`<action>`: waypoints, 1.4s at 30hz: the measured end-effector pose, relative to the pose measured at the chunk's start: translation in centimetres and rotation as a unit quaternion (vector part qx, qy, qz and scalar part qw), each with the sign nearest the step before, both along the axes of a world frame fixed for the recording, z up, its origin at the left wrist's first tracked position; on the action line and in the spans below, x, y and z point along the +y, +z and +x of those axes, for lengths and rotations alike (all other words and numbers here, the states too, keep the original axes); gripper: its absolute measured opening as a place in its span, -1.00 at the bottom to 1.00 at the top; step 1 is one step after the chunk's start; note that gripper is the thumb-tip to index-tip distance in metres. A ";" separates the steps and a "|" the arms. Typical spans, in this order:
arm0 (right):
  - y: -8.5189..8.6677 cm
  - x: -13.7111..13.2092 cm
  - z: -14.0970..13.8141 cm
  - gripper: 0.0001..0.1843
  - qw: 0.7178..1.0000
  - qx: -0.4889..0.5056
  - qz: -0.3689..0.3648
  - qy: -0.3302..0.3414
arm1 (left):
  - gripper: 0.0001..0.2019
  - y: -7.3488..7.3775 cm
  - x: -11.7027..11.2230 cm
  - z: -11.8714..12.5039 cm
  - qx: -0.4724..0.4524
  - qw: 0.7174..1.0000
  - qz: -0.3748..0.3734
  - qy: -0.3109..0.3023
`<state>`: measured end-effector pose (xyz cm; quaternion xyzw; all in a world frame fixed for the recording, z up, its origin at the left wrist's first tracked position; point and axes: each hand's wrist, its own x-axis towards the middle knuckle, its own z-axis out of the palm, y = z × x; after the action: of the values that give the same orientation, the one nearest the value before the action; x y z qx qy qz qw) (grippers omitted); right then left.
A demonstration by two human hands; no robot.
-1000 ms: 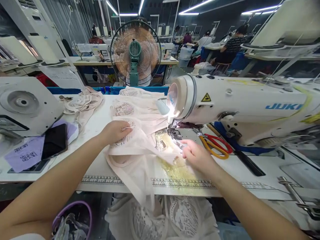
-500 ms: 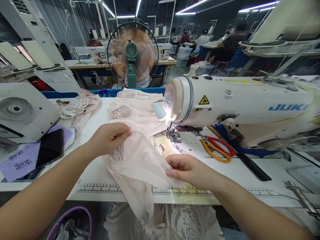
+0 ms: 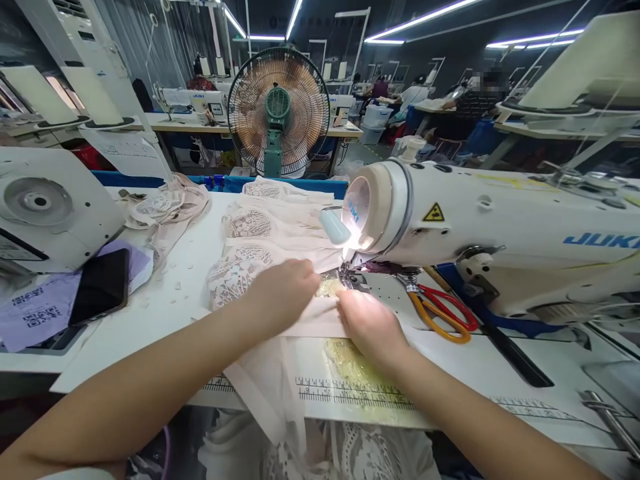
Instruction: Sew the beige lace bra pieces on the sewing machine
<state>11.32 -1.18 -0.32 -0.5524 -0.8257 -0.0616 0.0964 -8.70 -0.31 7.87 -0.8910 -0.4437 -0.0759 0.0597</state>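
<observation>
A pale pink garment piece [image 3: 280, 363] of sheer fabric with lace lies on the white sewing table [image 3: 165, 320] and hangs over its front edge. My left hand [image 3: 283, 293] rests on it with fingers curled, pressing a folded edge just left of the presser foot [image 3: 350, 277]. My right hand [image 3: 367, 323] is right beside it, fingers closed on the same edge below the needle. The white JUKI sewing machine [image 3: 500, 233] stands to the right, its lamp lit over my hands.
Red and yellow scissors [image 3: 440, 310] lie under the machine arm. Stacked lace pieces [image 3: 270, 217] sit behind my hands, more fabric [image 3: 167, 207] at the far left. A black phone [image 3: 100, 287] lies on purple papers [image 3: 37, 310]. A fan [image 3: 280, 110] stands behind the table.
Both hands have carried the garment from in front of me up to the presser foot. They now sit close together on its edge under the needle.
</observation>
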 end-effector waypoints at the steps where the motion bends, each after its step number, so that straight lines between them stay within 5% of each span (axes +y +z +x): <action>1: -0.1 -0.2 0.1 -0.78 1.000 -0.009 0.007 0.014 | -0.82 -0.5 0.2 1.0 0.004 0.999 -0.041 -0.032; 4: -0.6 -0.9 0.4 -0.74 0.997 -0.032 0.032 0.059 | -0.77 -3.0 2.6 3.7 0.035 0.987 -0.135 -0.079; 10: -1.9 -1.5 0.8 -0.70 0.990 -0.049 0.069 0.111 | -0.59 -6.8 8.4 5.8 0.041 0.986 -0.139 -0.076; 30: -2.7 -1.5 0.9 -0.58 0.989 -0.030 0.089 0.116 | -0.57 -7.1 9.6 6.1 0.054 0.990 -0.117 -0.058; 34: -2.6 -1.5 0.8 -0.58 0.991 -0.012 0.069 0.111 | -0.67 -6.6 8.2 6.1 0.036 0.992 -0.107 -0.052; 38: -1.8 -1.4 0.4 -0.58 0.993 0.023 0.038 0.110 | -0.80 -6.2 3.6 5.7 0.012 0.988 -0.136 -0.073; 42: -1.2 -1.6 0.6 -0.60 0.991 0.052 0.029 0.120 | -0.66 -7.5 -0.4 4.6 -0.053 0.987 -0.120 -0.090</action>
<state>11.88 -2.76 -1.48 -0.4491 -0.8775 -0.0450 0.1620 -4.09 -0.76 0.35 -0.9227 -0.3700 -0.0746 -0.0784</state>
